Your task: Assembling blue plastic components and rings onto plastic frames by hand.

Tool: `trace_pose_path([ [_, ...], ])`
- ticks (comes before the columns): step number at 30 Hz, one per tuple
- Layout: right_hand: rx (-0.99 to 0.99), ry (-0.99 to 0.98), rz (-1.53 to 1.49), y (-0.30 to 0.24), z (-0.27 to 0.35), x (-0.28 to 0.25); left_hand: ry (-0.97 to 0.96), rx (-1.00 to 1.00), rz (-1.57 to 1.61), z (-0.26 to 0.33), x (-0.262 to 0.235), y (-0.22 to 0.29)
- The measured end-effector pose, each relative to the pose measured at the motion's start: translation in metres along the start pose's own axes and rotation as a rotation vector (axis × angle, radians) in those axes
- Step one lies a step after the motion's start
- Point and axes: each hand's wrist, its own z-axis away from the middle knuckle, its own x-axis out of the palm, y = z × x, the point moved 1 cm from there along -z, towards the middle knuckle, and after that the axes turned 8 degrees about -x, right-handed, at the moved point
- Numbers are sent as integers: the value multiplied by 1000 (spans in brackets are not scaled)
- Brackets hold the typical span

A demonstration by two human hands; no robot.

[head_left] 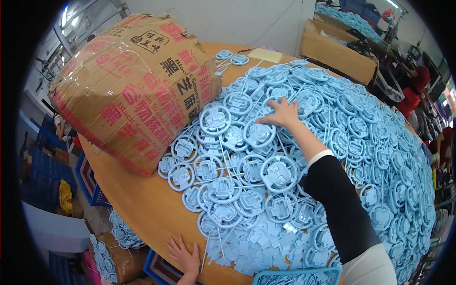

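Note:
A large heap of light blue plastic ring-shaped pieces [280, 173], each with a moulded centre and many with thin sticks, covers most of the table [118, 183]. My right hand [283, 114] reaches over the upper middle of the heap, fingers spread, touching or just above the rings. It grips nothing that I can see. At the near edge, my left hand [183, 254] lies on the bare wood with its fingers apart, holding nothing. Small flat light blue plates [256, 242] are scattered just right of it. A light blue plastic basket [299, 274] stands at the bottom edge, partly cut off.
A big taped cardboard box [137, 90] sits on the table at the left. Beyond the table is another open carton [337, 52]. Blue crates and a carton of similar blue pieces [104, 259] are on the floor at lower left. A person in red [413, 92] is far right.

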Motion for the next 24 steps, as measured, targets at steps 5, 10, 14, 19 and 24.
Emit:
trace_pose_path([
  [5, -21, -47, -62, 6, 45, 12, 2, -10, -3, 2, -3, -1],
  [10, -34, -150, -49, -7, 122, 20, 10, -1, 4, 3, -4, 2],
  [14, -109, -82, -107, -12, 169, 21, 5, -21, 5, 3, -1, -2],
  [19, -105, 96, -75, -13, 145, -16, 19, -16, 30, 4, -6, 3],
  [24, -51, 273, -9, -1, 69, -13, 6, -26, 5, 4, -7, 2],
])
